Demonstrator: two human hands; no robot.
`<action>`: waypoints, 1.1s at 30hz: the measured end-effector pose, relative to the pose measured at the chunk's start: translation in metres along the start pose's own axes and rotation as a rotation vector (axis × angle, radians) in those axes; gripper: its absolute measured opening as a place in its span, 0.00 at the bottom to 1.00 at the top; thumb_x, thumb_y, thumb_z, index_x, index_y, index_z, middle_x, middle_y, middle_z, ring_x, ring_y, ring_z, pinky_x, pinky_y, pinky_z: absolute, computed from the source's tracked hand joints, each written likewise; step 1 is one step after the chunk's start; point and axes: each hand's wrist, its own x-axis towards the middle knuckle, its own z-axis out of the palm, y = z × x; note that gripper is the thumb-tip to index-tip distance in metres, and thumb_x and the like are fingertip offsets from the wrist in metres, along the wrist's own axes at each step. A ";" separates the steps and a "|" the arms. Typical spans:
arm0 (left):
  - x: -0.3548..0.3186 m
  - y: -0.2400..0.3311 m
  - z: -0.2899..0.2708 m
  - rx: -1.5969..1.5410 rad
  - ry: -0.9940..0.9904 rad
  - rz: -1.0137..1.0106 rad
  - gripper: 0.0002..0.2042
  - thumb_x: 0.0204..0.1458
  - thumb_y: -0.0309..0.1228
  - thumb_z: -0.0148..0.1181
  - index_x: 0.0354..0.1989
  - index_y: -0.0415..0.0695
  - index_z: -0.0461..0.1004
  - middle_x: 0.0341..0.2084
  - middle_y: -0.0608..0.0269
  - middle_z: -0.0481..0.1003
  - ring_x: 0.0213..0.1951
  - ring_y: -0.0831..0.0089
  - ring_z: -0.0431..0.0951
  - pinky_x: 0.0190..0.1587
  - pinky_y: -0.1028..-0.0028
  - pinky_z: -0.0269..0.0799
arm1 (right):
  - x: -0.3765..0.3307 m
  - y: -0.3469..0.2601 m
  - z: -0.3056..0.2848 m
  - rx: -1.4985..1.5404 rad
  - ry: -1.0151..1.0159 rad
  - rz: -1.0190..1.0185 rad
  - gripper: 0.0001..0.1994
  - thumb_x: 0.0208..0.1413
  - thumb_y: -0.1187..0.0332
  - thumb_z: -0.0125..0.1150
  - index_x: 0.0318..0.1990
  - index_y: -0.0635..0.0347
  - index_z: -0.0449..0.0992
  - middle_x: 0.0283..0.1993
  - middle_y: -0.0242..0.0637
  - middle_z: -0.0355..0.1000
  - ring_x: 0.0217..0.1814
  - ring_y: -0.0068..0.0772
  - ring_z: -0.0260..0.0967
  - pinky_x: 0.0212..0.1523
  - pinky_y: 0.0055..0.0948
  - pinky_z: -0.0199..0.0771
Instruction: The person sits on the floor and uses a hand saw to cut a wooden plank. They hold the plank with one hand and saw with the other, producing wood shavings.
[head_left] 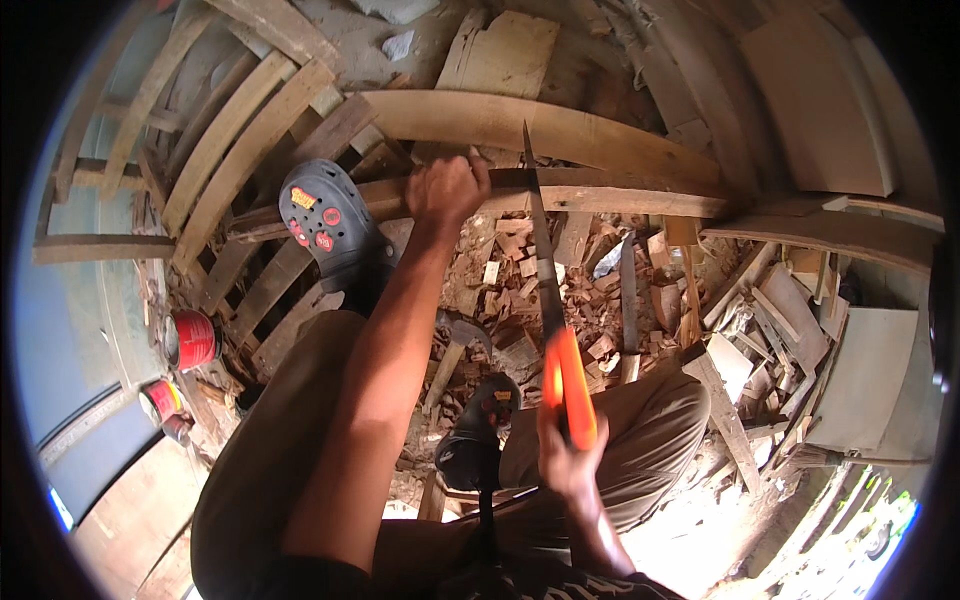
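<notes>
Nearest, the right hand [572, 452] grips the orange handle of the saw [549, 292], blade pointing away. Beyond it, a hammer [444, 374] lies among wood scraps [600, 345]. Farther out, the left hand [447, 190] is clenched at the plank [625, 200]; whether its fingers wrap the wood, I can't tell. The clog [325, 215] overlaps the plank to the left, and the blade crosses its line, contact unclear! Looks like lining up a saw cut; the next move calls for teeth on the mark, plank steady. Behind, a wide board [600, 140].
</notes>
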 end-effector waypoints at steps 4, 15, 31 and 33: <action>0.001 -0.001 0.000 0.026 0.071 -0.031 0.26 0.61 0.44 0.41 0.25 0.41 0.83 0.25 0.42 0.80 0.32 0.46 0.83 0.47 0.53 0.76 | 0.045 -0.010 0.016 0.078 -0.009 0.105 0.06 0.58 0.73 0.60 0.32 0.68 0.78 0.21 0.24 0.69 0.24 0.12 0.63 0.24 0.19 0.62; 0.003 0.002 0.003 -0.003 0.130 0.009 0.24 0.60 0.41 0.43 0.22 0.40 0.82 0.22 0.42 0.79 0.29 0.47 0.83 0.43 0.53 0.78 | 0.008 -0.004 0.006 0.015 -0.064 -0.087 0.18 0.58 0.75 0.55 0.57 0.66 0.70 0.29 0.24 0.72 0.26 0.10 0.64 0.28 0.14 0.62; 0.024 0.009 -0.005 -0.023 -0.028 -0.009 0.23 0.61 0.46 0.43 0.36 0.45 0.83 0.38 0.47 0.81 0.43 0.49 0.82 0.49 0.53 0.76 | 0.110 0.014 0.047 0.066 0.018 0.076 0.05 0.59 0.74 0.60 0.38 0.69 0.75 0.20 0.20 0.63 0.20 0.12 0.56 0.19 0.21 0.55; 0.034 0.003 -0.006 -0.016 -0.030 -0.041 0.23 0.61 0.47 0.42 0.37 0.46 0.83 0.40 0.48 0.81 0.45 0.49 0.81 0.51 0.54 0.75 | 0.127 0.018 0.063 -0.058 0.025 -0.063 0.09 0.56 0.73 0.61 0.24 0.67 0.74 0.18 0.24 0.67 0.21 0.13 0.61 0.19 0.23 0.59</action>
